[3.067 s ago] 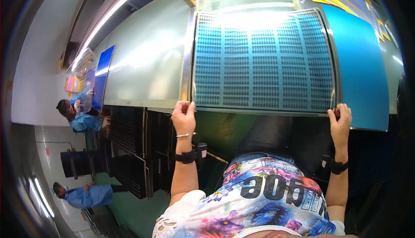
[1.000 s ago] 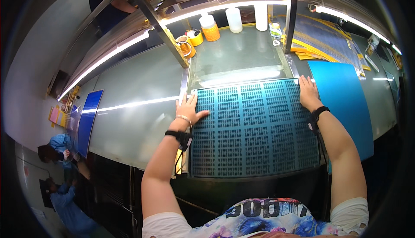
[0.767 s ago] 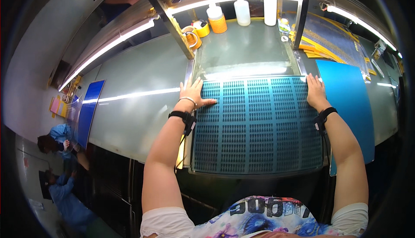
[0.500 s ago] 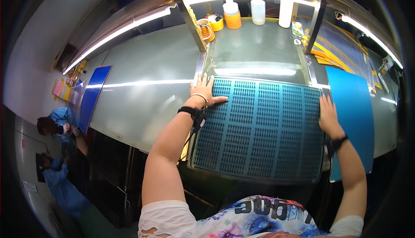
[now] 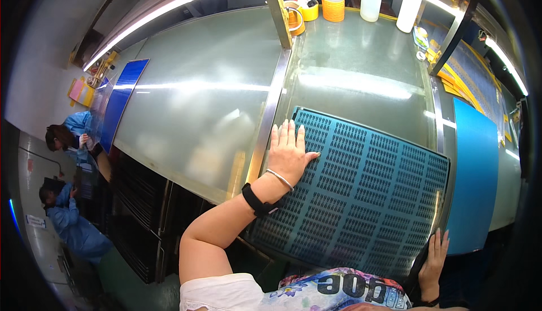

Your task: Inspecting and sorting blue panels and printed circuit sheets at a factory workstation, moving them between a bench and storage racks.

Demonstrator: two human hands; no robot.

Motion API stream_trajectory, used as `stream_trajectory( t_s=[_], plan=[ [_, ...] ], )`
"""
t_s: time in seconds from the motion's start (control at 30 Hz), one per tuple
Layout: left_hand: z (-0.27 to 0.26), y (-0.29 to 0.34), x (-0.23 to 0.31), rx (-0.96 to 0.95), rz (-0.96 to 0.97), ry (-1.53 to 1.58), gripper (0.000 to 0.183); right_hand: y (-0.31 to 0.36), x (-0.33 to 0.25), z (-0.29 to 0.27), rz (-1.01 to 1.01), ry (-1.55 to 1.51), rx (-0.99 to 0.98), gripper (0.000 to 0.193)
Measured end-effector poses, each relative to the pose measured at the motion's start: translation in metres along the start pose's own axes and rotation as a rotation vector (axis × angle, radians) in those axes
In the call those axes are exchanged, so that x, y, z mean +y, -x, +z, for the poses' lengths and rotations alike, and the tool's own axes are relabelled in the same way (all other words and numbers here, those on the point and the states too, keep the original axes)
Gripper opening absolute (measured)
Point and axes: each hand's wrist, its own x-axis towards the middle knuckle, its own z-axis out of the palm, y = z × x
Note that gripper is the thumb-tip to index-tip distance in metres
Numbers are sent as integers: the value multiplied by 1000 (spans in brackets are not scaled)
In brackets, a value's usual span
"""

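Note:
A teal panel (image 5: pixel 366 189), printed all over with blocks of small dark marks in a grid, lies turned at an angle on the glass-like worktop (image 5: pixel 361 51). My left hand (image 5: pixel 287 161) is open at its upper left edge, fingers stretched forward, with the thumb reaching onto the panel. At the lower right edge is my right hand (image 5: pixel 433 260), its fingers straight and side by side against the panel's side. Whether its thumb goes under the panel is hidden. The panel's near edge is partly covered by my shirt.
A plain blue sheet (image 5: pixel 475 175) lies to the right, and a darker blue sheet (image 5: pixel 124 96) far left. Bottles (image 5: pixel 371 1) and tape rolls (image 5: pixel 294 18) stand at the back. Metal posts (image 5: pixel 275 12) rise from the bench. Two people in blue (image 5: pixel 73 220) work at left beside dark racks (image 5: pixel 138 215).
The panel has turned clockwise and come nearer to me. My right hand has slid from its upper right edge down to the lower right; my left hand has also come nearer.

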Motion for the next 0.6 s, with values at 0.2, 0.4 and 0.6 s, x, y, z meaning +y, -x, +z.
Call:
stream_trajectory(
  t_s=[0.2,0.4,0.6],
  plan=[
    [2,7,1,-23,-23,61,70,32,4,21,-59,-90,96,52],
    [-26,52,-8,-217,41,253,80,9,3,20,-131,-113,239,39],
    [-57,208,4,-204,-110,329,86,9,6,17,-202,-103,307,40]
  ],
)
